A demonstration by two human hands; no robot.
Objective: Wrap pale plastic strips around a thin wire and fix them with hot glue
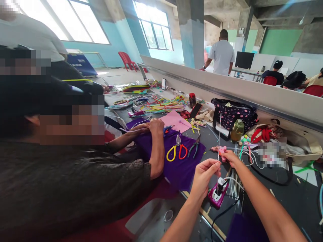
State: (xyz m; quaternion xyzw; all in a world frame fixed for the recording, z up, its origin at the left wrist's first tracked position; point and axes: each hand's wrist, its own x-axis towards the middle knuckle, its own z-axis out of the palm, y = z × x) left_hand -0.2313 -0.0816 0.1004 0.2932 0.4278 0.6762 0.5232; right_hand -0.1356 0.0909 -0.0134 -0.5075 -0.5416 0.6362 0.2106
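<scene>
One slim rod (219, 139), left fingers (214, 166) pinching, right fingers (228, 155) wrapped round plastic glue gun (222, 150)

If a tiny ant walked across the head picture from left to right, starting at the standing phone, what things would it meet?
Standing phone, yellow-and-red-handled cutters, dark pliers, left hand pinching a thin rod, right hand holding a pink glue gun, beige bag.

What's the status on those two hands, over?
Left hand pinching thin rod, near upright. Right hand holding pink glue gun behind it. Possible obstacle: purple power strip below both hands.
</scene>
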